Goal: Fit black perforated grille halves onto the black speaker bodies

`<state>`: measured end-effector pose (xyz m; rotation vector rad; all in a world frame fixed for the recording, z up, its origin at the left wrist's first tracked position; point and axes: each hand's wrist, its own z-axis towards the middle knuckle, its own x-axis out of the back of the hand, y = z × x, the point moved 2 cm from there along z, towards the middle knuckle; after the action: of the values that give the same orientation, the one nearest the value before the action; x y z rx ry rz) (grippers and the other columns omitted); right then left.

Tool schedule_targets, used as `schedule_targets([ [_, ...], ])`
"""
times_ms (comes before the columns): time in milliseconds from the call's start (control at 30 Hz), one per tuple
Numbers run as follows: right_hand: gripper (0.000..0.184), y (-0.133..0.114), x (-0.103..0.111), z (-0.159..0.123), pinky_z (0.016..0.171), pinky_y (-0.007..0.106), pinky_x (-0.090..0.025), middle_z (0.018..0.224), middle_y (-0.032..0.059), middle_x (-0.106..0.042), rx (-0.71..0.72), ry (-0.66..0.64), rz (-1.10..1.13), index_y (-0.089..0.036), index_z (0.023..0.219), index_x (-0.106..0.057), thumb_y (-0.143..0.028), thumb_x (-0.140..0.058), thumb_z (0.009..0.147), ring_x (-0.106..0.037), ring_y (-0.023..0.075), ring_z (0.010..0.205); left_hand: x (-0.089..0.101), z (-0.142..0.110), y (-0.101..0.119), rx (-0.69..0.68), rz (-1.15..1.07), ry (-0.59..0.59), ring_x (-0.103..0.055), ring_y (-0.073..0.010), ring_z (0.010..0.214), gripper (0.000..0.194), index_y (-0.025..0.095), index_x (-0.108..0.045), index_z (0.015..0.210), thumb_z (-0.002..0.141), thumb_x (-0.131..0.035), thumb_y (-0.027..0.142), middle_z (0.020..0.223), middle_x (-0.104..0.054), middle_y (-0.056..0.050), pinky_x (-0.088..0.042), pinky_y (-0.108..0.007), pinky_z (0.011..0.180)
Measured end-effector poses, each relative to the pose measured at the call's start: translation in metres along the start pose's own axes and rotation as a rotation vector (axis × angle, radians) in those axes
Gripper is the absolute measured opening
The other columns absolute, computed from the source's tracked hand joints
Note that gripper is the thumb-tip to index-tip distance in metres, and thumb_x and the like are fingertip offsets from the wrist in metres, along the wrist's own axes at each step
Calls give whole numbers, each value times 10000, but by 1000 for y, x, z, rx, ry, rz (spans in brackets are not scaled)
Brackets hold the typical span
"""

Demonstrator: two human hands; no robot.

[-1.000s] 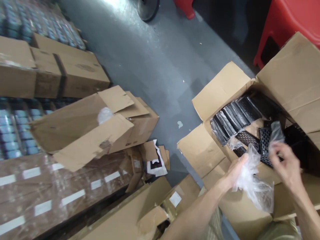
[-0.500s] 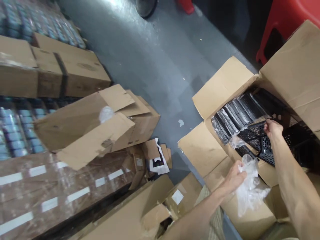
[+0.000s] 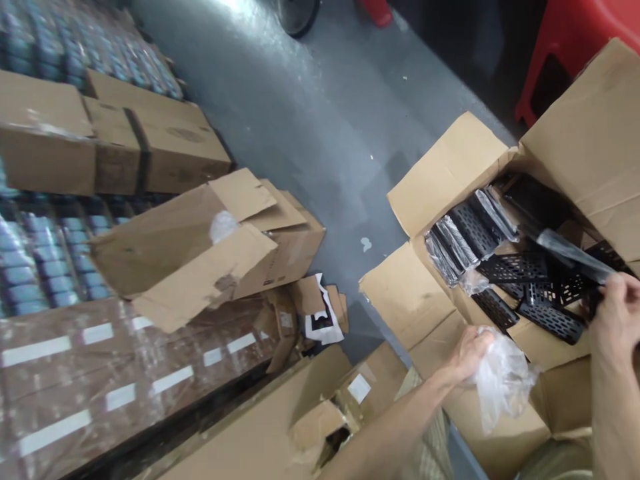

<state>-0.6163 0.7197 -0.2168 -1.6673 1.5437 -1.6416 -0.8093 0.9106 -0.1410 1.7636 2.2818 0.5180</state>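
Observation:
My left hand (image 3: 469, 352) is closed on a crumpled clear plastic bag (image 3: 501, 381), held over the near flap of an open cardboard box (image 3: 440, 175). My right hand (image 3: 617, 319) grips the near end of a black part wrapped in clear plastic (image 3: 573, 253), lifted at a slant above the box. Inside the box stand a row of wrapped black parts (image 3: 467, 235), and several unwrapped black perforated pieces (image 3: 530, 293) lie loose beside them.
An opened, tipped cardboard box (image 3: 200, 247) lies to the left on the grey floor (image 3: 320, 120), with torn cardboard scraps (image 3: 320, 313) near it. Shrink-wrapped stacks (image 3: 100, 373) and sealed cartons (image 3: 115, 140) fill the left side. Red plastic stools (image 3: 570, 40) stand behind the box.
My right hand reached into the row of wrapped parts, then drew one wrapped part out toward the right. My left hand kept the crumpled bag and stayed nearly still.

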Motion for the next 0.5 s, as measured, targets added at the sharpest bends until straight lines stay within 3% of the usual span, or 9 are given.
schedule_targets([
  [67,246,-8,38,-15,991,523,-580,1083,113,-768,120,69,2,-223,935,-692,-445,-677,830,-748,343,1046,-11,1,12,39,18,-1,-432,-127,607,424,206,-491,621,815,-637,553,608,-474,25,-305,-281,579],
  [133,257,-16,67,-40,988,514,-586,1148,140,-783,182,-50,-54,-228,945,-708,-476,-688,880,-753,350,1069,-26,7,20,103,16,-21,-442,-126,584,534,197,-538,641,839,-665,676,609,-515,11,-316,-283,565],
  [200,266,-23,85,-71,932,448,-608,1153,118,-791,211,-417,-148,-245,952,-722,-503,-657,944,-756,314,1047,-42,17,21,173,-39,-101,-472,-132,581,589,186,-604,689,811,-708,753,636,-571,-9,-342,-285,562],
  [300,288,-34,98,-112,917,395,-613,1132,87,-799,299,-995,-154,-275,923,-760,-496,-593,1002,-755,284,1063,-57,33,14,252,-155,-161,-503,-140,587,482,180,-647,721,692,-891,594,673,-614,-17,-354,-293,553],
  [333,291,-36,96,-118,951,403,-608,1159,88,-797,319,-1135,-144,-281,946,-781,-491,-589,1009,-750,289,1105,-58,36,11,261,-174,-128,-497,-136,581,427,182,-634,699,667,-915,503,659,-600,-7,-344,-291,545],
  [400,309,-36,78,-113,1005,432,-596,1195,98,-794,290,-1251,-143,-279,991,-809,-508,-602,1003,-744,309,1154,-51,38,4,257,-192,-27,-463,-120,553,330,192,-586,640,672,-871,355,599,-534,24,-316,-283,528],
  [433,328,-32,60,-104,993,437,-604,1193,105,-795,236,-1240,-161,-267,1012,-812,-526,-612,990,-752,317,1138,-45,35,0,252,-197,13,-448,-114,539,289,195,-566,621,679,-827,305,572,-500,36,-304,-278,522],
  [500,393,-20,8,-73,877,429,-639,1034,112,-806,96,-1011,-198,-224,1005,-794,-551,-579,971,-786,310,952,-31,28,-9,253,-213,48,-441,-108,523,228,195,-550,603,660,-767,234,544,-480,44,-292,-269,513],
])
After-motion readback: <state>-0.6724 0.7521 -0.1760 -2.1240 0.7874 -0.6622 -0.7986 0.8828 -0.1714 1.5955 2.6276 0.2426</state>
